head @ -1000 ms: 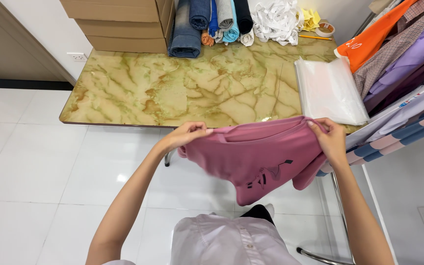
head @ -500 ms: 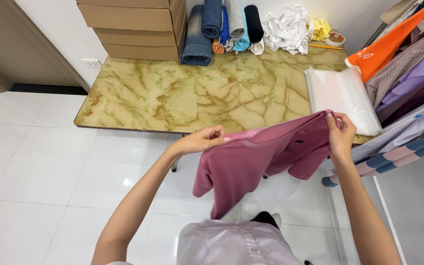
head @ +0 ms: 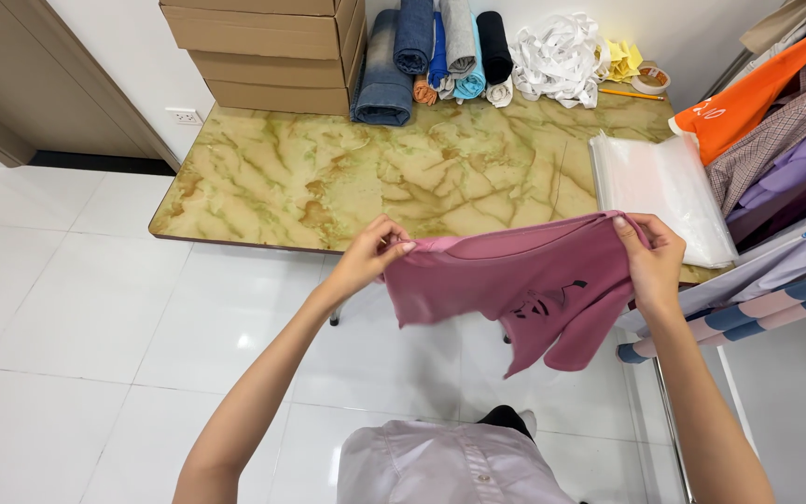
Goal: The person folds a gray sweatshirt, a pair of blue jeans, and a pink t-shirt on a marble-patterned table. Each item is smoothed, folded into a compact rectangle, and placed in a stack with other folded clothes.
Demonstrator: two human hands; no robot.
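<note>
The room is bright and evenly lit from overhead. The white tiled floor [head: 95, 308] below the marble surface [head: 403, 177] near me shows soft glare patches. Shadows are faint, with a thin one under the surface's near edge. Everything looks sharp; straight lines bow slightly toward the frame edges.

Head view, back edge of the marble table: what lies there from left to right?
Stacked cardboard boxes → rolled fabrics → heap of white strips → yellow scraps → tape roll.
</note>
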